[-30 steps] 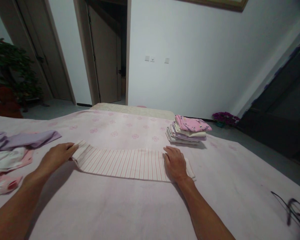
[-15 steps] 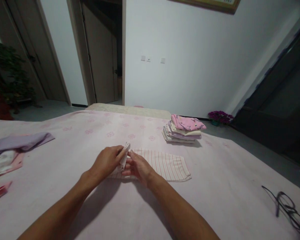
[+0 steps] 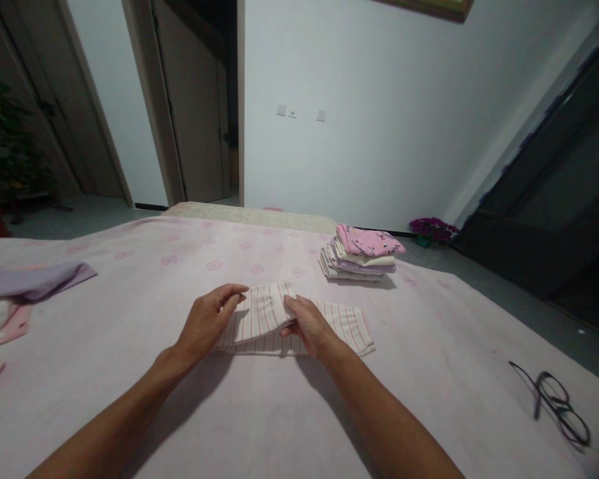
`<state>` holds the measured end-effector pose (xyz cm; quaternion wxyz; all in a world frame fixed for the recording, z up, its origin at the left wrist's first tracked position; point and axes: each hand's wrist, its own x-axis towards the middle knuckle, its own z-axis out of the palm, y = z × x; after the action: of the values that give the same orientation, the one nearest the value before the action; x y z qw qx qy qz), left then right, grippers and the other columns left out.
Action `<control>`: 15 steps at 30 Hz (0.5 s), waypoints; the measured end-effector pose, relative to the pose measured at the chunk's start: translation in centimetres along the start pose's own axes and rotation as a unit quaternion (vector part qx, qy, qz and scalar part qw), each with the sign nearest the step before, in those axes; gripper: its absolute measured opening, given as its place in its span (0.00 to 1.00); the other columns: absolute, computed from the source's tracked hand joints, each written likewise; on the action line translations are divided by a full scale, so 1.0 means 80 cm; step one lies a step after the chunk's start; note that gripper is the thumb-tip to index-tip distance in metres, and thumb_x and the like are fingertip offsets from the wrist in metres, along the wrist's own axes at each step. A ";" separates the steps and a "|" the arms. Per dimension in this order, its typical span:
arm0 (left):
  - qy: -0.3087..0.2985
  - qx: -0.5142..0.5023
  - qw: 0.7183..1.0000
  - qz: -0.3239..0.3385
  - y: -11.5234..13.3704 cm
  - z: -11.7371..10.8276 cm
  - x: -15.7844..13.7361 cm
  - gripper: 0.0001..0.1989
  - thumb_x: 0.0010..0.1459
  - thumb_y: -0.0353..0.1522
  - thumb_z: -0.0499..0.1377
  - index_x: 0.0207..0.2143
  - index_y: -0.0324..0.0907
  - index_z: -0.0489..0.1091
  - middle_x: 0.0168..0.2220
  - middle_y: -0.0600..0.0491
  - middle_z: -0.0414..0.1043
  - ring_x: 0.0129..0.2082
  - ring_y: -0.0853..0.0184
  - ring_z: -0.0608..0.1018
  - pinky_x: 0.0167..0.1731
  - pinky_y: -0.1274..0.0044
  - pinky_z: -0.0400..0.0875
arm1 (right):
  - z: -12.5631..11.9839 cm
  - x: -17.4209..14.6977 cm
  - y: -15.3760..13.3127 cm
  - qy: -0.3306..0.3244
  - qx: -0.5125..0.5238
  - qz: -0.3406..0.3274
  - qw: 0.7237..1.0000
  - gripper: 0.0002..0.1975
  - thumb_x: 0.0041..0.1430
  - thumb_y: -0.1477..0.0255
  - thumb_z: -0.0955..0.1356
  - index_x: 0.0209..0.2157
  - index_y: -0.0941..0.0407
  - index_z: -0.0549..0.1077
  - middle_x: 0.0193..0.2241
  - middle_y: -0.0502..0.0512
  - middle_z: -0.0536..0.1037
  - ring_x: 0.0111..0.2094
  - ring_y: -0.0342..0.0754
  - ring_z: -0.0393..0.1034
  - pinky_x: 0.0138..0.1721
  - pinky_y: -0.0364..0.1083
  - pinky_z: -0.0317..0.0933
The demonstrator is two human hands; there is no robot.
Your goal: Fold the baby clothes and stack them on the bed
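A cream garment with thin red-brown stripes lies on the bed, its left part folded over toward the right. My right hand pinches the end of that folded part between thumb and fingers, holding it slightly raised above the layer below. At the left side of the fold is my left hand, its thumb and forefinger a little apart at the cloth's upper left. Its other fingers are mostly hidden behind the hand.
A stack of folded clothes with a pink one on top stands at the right back of the pink bedsheet. Black-framed glasses lie at the right. Loose purple clothing and pink pieces lie at the left edge.
The garment's left end, held upright between both hands before, is now laid over to the right in my right hand. My hands have moved apart. The view has shifted slightly.
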<state>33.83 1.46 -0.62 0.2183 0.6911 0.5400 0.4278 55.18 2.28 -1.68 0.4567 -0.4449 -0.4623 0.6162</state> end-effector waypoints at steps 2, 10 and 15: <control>0.016 0.016 0.999 0.030 -0.008 0.005 -0.002 0.16 0.63 0.39 0.51 0.43 0.44 0.76 0.44 0.52 0.80 0.45 0.63 0.80 0.49 0.71 0.72 | -0.010 -0.007 -0.009 0.004 0.006 -0.006 1.000 0.19 0.50 0.57 0.70 0.35 0.59 0.74 0.27 0.54 0.76 0.25 0.42 0.67 0.17 0.37 0.62; -0.042 0.091 0.987 0.127 -0.039 0.036 -0.010 0.19 0.67 0.38 0.48 0.51 0.43 0.74 0.55 0.48 0.75 0.57 0.60 0.74 0.60 0.65 0.66 | -0.054 -0.034 -0.027 0.058 -0.007 -0.040 0.997 0.17 0.47 0.62 0.72 0.35 0.61 0.75 0.26 0.54 0.78 0.23 0.42 0.68 0.17 0.37 0.66; -0.059 0.191 0.955 0.221 -0.032 0.049 -0.023 0.25 0.63 0.42 0.56 0.60 0.43 0.66 0.62 0.44 0.67 0.63 0.54 0.67 0.62 0.58 0.62 | -0.070 -0.038 -0.032 0.089 0.054 -0.037 0.994 0.14 0.48 0.67 0.73 0.36 0.60 0.75 0.27 0.53 0.78 0.23 0.41 0.69 0.18 0.38 0.69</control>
<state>35.54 1.16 -5.34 0.0139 0.8460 0.4320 0.3122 61.60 0.62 0.24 0.5418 -0.4556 -0.4021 0.5807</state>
